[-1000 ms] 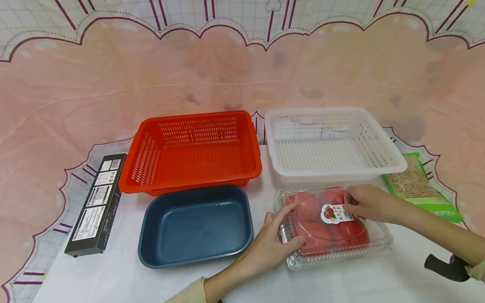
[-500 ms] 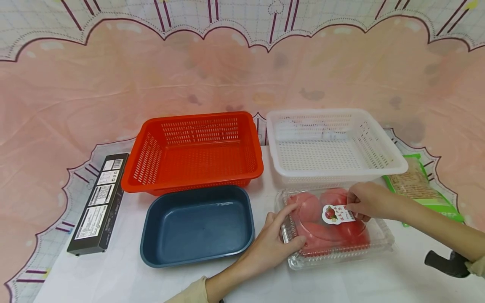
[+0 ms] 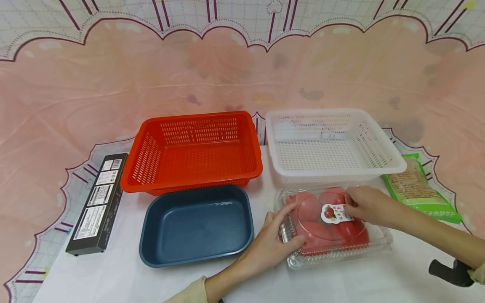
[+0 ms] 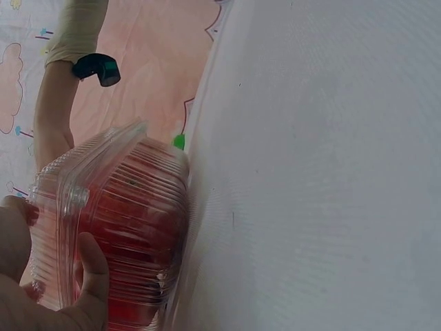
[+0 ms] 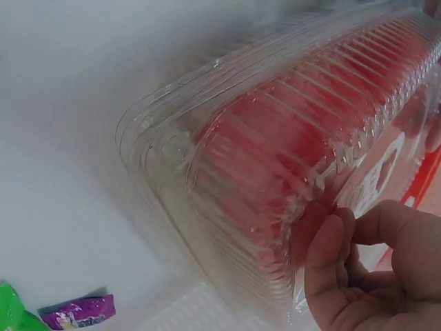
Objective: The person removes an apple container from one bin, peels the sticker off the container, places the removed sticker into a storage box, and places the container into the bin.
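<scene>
Hands (image 3: 274, 244) (image 3: 365, 204) each grip the tomato box (image 3: 333, 227), seemingly pinching, white basket (image 3: 333, 147) just behind, blue tray (image 3: 197, 225) beside.

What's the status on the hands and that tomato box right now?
Left hand grips the clear tomato box at its near-left corner. Right hand pinches at the lid sticker. Lid shut. White basket right behind the box.
</scene>
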`<state>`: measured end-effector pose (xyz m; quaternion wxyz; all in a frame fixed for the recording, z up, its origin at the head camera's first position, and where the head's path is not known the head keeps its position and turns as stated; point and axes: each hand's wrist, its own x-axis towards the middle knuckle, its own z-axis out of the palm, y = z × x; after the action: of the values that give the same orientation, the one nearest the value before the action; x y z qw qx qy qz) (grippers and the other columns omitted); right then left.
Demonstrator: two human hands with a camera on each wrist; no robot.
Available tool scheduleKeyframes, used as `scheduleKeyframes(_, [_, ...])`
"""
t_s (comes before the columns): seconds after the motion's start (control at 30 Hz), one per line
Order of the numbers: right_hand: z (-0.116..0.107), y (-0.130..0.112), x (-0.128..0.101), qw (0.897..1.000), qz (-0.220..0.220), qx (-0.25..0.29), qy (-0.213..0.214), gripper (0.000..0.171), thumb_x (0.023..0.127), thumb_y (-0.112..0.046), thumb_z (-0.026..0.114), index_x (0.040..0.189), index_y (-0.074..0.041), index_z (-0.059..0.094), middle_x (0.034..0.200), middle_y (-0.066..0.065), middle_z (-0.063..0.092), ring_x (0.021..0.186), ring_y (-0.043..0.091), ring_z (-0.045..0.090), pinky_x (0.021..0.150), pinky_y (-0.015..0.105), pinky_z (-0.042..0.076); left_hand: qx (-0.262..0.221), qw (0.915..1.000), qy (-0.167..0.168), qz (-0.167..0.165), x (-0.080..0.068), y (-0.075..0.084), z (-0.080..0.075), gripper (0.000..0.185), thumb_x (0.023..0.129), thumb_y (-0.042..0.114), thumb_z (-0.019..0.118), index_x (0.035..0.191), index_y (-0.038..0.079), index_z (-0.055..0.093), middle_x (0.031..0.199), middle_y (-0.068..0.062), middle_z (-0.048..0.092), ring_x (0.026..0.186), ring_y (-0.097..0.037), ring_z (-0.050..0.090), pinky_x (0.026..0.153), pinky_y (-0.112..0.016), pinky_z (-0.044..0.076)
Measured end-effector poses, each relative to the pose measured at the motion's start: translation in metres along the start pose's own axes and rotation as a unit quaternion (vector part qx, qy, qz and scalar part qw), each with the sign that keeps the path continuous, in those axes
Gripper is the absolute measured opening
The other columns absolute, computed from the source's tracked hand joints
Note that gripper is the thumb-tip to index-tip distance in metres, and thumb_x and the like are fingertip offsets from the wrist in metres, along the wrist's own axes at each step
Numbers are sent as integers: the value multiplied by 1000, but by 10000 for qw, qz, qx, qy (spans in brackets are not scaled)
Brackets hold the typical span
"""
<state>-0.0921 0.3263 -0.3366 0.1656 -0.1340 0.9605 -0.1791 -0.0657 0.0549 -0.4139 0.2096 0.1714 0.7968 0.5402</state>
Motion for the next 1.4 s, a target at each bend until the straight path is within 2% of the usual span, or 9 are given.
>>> scheduleKeyframes(0.17, [3,1,-1,9993,-152,-334,104,11,86,-10,60,80,-8,51,67,-3,48,61,6,44,51,19,40,1,10000,6,15,0,0,0,65,83,54,65,137,61,30,113,1,43,105,-21,49,80,-39,45])
scheduleKeyframes(0.3, [6,-1,-1,9966,-278,-759,128,11,88,-13,61,90,-9,51,76,-3,51,68,8,48,56,21,43,23,10000,-1,30,0,-1,0,65,84,54,65,137,62,29,114,1,43,105,-21,49,80,-39,45])
scheduleKeyframes(0.4, [11,-2,-1,9894,-501,-1334,271,19,88,-14,63,100,-8,49,78,-3,53,65,8,50,55,22,45,21,10000,-12,43,0,-1,0,64,84,55,64,137,61,29,113,1,43,105,-21,49,80,-39,45])
scheduleKeyframes(0.57, [13,-2,0,9792,-678,-1855,473,22,86,-14,64,97,-7,46,74,-1,50,58,8,45,51,20,40,7,10000,-39,43,0,-1,0,65,84,55,64,138,61,29,112,1,43,105,-20,49,79,-38,46])
scheduleKeyframes(0.67, [6,2,1,9872,-716,-1401,276,19,86,-13,63,101,-8,51,77,-5,52,64,5,46,55,19,42,41,10000,6,49,0,-1,0,65,84,55,64,138,61,29,111,1,43,103,-20,50,78,-37,45])
scheduleKeyframes(0.77, [-5,7,2,9959,-756,-494,-74,10,88,-11,58,96,-8,53,71,-8,50,62,1,45,54,20,41,81,9999,63,53,0,0,1,65,84,55,65,138,61,29,108,1,43,98,-18,51,73,-33,44])
scheduleKeyframes(0.93, [-18,14,-3,9934,-509,779,-676,8,92,-8,57,95,-5,50,73,-3,53,58,1,49,53,20,46,76,9999,84,31,0,-1,1,65,84,53,66,137,62,29,107,1,43,94,-17,51,70,-31,43])
scheduleKeyframes(1.2, [-15,11,-3,9957,-421,594,-572,23,84,-14,72,96,-4,56,72,-5,54,59,1,48,52,19,46,84,9999,51,-22,0,-1,1,65,83,54,65,137,63,29,109,1,43,96,-18,51,72,-33,44])
scheduleKeyframes(1.4, [-16,12,3,9915,-336,811,-965,22,86,-16,71,93,-5,54,69,-5,53,58,3,48,52,20,44,36,10000,12,-22,0,0,0,65,83,54,65,137,62,29,113,0,43,104,-21,50,79,-39,46])
